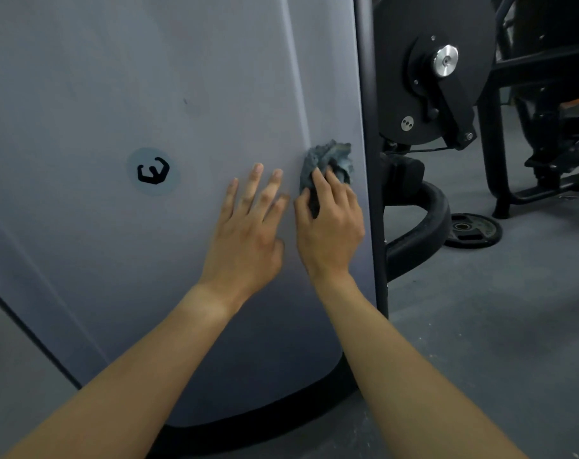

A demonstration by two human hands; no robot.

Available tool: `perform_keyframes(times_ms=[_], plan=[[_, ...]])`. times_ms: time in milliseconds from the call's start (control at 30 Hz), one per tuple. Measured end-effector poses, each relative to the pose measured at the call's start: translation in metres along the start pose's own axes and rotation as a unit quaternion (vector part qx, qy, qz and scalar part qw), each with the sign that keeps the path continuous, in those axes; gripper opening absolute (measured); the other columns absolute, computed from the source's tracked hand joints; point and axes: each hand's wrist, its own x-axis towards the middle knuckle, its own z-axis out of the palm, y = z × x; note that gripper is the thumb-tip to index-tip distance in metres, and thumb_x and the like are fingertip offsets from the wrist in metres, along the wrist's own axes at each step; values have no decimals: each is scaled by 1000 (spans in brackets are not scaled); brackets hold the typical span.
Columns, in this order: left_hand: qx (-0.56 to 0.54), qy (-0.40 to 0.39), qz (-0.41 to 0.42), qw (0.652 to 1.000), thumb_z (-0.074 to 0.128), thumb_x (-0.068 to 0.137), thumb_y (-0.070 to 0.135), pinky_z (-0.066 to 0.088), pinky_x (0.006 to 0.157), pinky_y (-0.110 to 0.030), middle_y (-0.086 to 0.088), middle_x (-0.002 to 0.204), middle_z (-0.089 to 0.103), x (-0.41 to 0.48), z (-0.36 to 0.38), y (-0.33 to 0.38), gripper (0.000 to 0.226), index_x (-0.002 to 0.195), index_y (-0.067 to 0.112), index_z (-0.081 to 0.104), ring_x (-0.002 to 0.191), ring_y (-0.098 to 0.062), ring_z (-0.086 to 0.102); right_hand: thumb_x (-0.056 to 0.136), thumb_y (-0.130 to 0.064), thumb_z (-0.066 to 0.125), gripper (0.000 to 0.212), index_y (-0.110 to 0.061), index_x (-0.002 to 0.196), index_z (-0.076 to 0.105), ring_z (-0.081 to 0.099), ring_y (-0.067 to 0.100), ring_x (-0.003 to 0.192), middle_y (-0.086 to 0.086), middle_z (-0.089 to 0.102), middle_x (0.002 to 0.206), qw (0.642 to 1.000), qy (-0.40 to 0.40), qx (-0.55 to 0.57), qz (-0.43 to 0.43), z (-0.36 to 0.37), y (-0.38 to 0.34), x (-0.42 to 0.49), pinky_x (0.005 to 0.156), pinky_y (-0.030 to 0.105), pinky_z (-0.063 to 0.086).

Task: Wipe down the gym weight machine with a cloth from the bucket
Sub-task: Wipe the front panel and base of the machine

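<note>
Right hand: my right hand [329, 223] grips the bunched cloth [328, 160] and presses it against the grey panel [149, 77], so it rubs rather than slips.
Left hand: my left hand [248, 226] lies flat just left of the cloth, fingers straight, holding nothing, probably steadying me.
Cloth: near the panel's right edge, right of the logo sticker [153, 171].
Bucket: not in view.

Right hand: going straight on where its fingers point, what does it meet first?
Likely nothing solid: the right hand grips the cloth against the grey panel, fingers pointing up it. Only bare panel and its faint crease lie ahead; the black post runs alongside.
</note>
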Motion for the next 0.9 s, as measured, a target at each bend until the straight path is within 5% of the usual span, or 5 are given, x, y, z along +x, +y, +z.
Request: perform_keyframes(times_ms=[167, 367, 667, 800, 900], plan=[[-3, 9, 1, 1000, 56, 85, 9, 13, 127, -58, -9, 169, 26, 0, 3, -1, 68, 152, 8, 46, 160, -32, 7, 84, -20, 72, 19, -18, 100, 81, 71, 24, 94, 1, 76, 104, 995, 90, -33, 18, 11, 33, -15, 82, 42, 52], [-7, 26, -5, 1000, 56, 83, 9, 13, 126, -59, -9, 168, 28, 0, 8, 0, 67, 150, 8, 48, 159, -33, 10, 99, -29, 60, 38, -24, 136, 67, 52, 12, 131, -6, 58, 142, 975, -10, 165, 146, 13, 27, 31, 100, 8, 36], [-8, 65, -37, 997, 58, 78, 8, 14, 126, -60, -12, 164, 37, 3, 17, 12, 62, 140, 4, 56, 157, -37, 18, 106, -31, 38, 46, -16, 147, 55, 50, 20, 138, 1, 53, 152, 944, -23, 114, 310, 9, 61, -10, 116, 42, 40], [-8, 64, -45, 997, 56, 79, 8, 14, 125, -62, -14, 163, 37, 4, 18, 17, 62, 140, 1, 55, 157, -38, 17, 110, -24, 43, 42, -22, 151, 51, 34, 11, 150, -5, 43, 161, 958, -68, 165, 226, 7, 29, 9, 112, 10, 22], [-6, 56, -48, 997, 56, 81, 8, 14, 125, -62, -15, 164, 35, 3, 16, 18, 60, 141, 1, 53, 158, -38, 14, 111, -25, 41, 44, -28, 155, 44, 21, 8, 156, -14, 30, 166, 964, -112, 187, 155, 0, 18, 1, 121, 23, 24]])
